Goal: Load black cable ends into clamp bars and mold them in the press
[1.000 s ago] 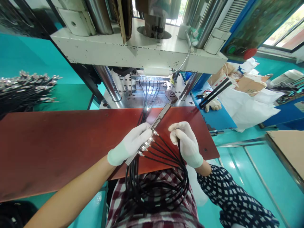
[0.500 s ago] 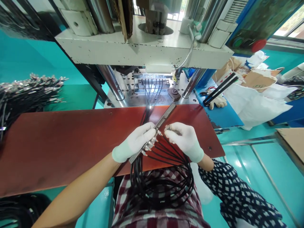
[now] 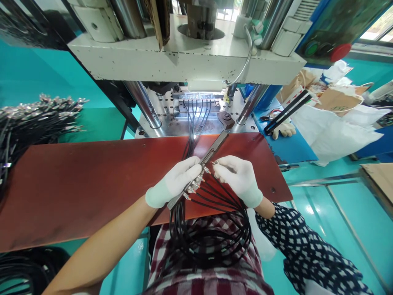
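My left hand point(image 3: 173, 182), in a white glove, is closed round a long grey metal bar point(image 3: 211, 153) that slants up to the right over the red-brown board point(image 3: 76, 180). Several black cables point(image 3: 211, 229) with silver plug ends sit along the bar and loop down over my lap. My right hand point(image 3: 238, 177), also gloved, pinches the silver end of one cable right beside the bar. Behind the board, several more black cables point(image 3: 193, 119) run into the grey mould point(image 3: 196, 107) under the press.
A white press frame point(image 3: 184, 61) with steel columns point(image 3: 144, 106) stands over the mould. A heap of black cables with silver ends point(image 3: 33, 116) lies at the left. At the right are a blue table point(image 3: 291, 145), a loose glove point(image 3: 284, 129), white bags and cardboard.
My right hand has moved from holding the cable bundle up to the bar, now pinching one cable end close to it. The left hand and bar have barely moved.
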Action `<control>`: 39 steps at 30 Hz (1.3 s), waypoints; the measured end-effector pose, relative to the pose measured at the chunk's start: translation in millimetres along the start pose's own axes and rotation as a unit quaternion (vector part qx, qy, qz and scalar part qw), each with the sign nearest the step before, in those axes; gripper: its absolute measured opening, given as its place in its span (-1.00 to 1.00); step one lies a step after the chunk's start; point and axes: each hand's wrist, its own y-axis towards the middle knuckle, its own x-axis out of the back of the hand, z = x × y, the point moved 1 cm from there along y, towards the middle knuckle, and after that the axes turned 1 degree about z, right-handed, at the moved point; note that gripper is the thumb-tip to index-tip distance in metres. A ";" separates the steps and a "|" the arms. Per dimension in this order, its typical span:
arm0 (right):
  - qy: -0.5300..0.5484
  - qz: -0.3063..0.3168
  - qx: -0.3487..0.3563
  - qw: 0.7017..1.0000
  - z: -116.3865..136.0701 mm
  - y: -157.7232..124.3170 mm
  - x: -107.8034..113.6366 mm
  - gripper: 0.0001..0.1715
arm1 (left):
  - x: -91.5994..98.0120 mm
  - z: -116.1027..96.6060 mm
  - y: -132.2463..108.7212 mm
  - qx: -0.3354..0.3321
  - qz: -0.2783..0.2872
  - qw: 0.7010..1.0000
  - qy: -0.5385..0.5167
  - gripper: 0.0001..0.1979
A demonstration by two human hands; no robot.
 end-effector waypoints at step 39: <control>0.098 0.066 -0.054 0.991 -3.5 14.6 16.3 -0.73 | -0.4 -6.3 -0.5 0.005 0.008 0.999 0.041 -0.63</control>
